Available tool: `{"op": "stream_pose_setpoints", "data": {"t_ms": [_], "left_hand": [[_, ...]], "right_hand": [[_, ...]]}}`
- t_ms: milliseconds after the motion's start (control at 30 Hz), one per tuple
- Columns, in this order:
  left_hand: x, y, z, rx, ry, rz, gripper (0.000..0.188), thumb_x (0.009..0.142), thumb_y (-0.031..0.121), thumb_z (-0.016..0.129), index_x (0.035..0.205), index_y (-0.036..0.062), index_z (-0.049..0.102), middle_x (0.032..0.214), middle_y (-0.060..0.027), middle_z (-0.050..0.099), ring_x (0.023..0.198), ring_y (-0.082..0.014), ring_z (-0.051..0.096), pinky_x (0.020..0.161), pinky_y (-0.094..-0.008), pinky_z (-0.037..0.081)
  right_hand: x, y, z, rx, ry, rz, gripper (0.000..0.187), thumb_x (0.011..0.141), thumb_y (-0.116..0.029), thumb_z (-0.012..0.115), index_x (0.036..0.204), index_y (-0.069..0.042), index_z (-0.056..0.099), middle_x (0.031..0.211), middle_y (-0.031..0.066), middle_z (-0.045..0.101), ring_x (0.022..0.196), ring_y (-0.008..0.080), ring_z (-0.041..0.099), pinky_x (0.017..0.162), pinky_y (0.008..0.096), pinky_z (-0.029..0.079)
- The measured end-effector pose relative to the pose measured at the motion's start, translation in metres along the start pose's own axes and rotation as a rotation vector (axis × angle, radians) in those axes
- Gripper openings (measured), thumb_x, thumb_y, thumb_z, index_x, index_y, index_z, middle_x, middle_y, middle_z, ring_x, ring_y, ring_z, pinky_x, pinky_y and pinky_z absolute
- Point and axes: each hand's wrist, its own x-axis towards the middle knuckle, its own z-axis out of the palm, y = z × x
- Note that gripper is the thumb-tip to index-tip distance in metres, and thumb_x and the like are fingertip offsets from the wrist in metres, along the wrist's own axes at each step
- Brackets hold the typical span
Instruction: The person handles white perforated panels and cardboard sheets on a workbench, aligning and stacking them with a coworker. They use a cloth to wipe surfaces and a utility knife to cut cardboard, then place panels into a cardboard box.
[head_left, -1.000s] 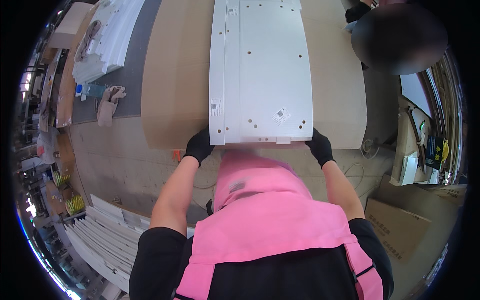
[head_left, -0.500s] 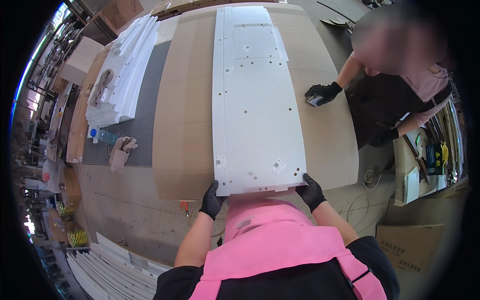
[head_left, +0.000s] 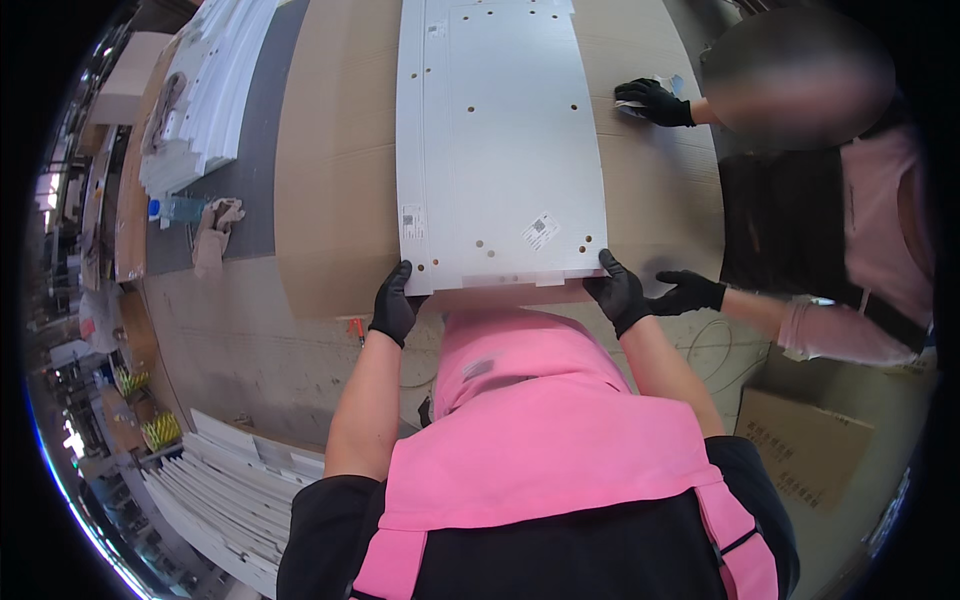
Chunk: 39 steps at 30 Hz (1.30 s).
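Stacked white panels (head_left: 520, 170) with drilled holes and paper labels lie lengthwise in front of me on a brown cardboard sheet (head_left: 335, 180). At the near left corner, my left hand (head_left: 396, 308), in a black glove, is closed on the stack with its thumb on top. My right hand (head_left: 618, 295), gloved alike, grips the near right corner the same way. Under both hands, the curled fingers are partly hidden. Just right of my right hand, a co-worker's gloved hand (head_left: 690, 293) reaches out with its fingers extended. The co-worker's other hand (head_left: 655, 102) holds a small pale object, too unclear to name.
Left of the cardboard are more white panels (head_left: 205, 110), a plastic bottle (head_left: 182, 209) and a rag (head_left: 216, 235). Long white strips (head_left: 215, 500) are piled at lower left. A cardboard box (head_left: 800, 445) stands at lower right, near a cable (head_left: 712, 350) on the floor.
My view has tilted downward, while both my hands keep their grip on the panel corners. The co-worker has shifted toward me, bringing one hand close to my right hand.
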Motion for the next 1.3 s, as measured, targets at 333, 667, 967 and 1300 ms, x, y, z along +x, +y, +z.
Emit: {"op": "stream_pose_setpoints", "data": {"t_ms": [333, 667, 967, 1300], "left_hand": [[-0.002, -0.013, -0.011, -0.235, -0.065, 0.067, 0.036, 0.101, 0.033, 0.047, 0.127, 0.0092, 0.058, 0.123, -0.004, 0.063, 0.113, -0.0191, 0.059, 0.095, -0.0358, 0.05], [-0.001, -0.021, -0.011, -0.151, 0.054, 0.123, 0.035, 0.1, 0.02, 0.05, 0.126, -0.0026, 0.056, 0.124, -0.0123, 0.062, 0.113, -0.0225, 0.06, 0.097, -0.0362, 0.05], [-0.017, -0.019, -0.016, -0.125, -0.02, 0.095, 0.033, 0.099, 0.022, 0.054, 0.123, 0.0011, 0.059, 0.119, -0.0088, 0.064, 0.11, -0.0202, 0.061, 0.093, -0.0371, 0.052], [-0.006, -0.026, -0.019, 0.018, 0.029, -0.035, 0.035, 0.098, 0.034, 0.054, 0.124, 0.0119, 0.058, 0.116, -0.0032, 0.064, 0.106, -0.0179, 0.06, 0.089, -0.0376, 0.051]], "right_hand": [[-0.001, -0.016, -0.005, -0.222, -0.035, 0.167, 0.03, 0.092, -0.044, 0.064, 0.098, -0.015, 0.062, 0.082, 0.0023, 0.063, 0.074, 0.0175, 0.061, 0.064, 0.0324, 0.052], [0.009, -0.017, -0.018, -0.169, -0.013, 0.182, 0.03, 0.091, -0.043, 0.065, 0.108, -0.019, 0.063, 0.097, 0.0025, 0.066, 0.084, 0.0215, 0.061, 0.07, 0.0349, 0.052], [-0.006, -0.01, -0.022, -0.235, 0.167, 0.153, 0.033, 0.09, -0.046, 0.064, 0.112, -0.021, 0.063, 0.099, -0.0018, 0.068, 0.085, 0.0162, 0.063, 0.064, 0.0318, 0.048], [0.001, -0.015, -0.023, -0.296, 0.231, 0.165, 0.048, 0.086, -0.049, 0.067, 0.117, -0.014, 0.059, 0.108, 0.0134, 0.065, 0.096, 0.029, 0.061, 0.081, 0.0425, 0.05]]}}
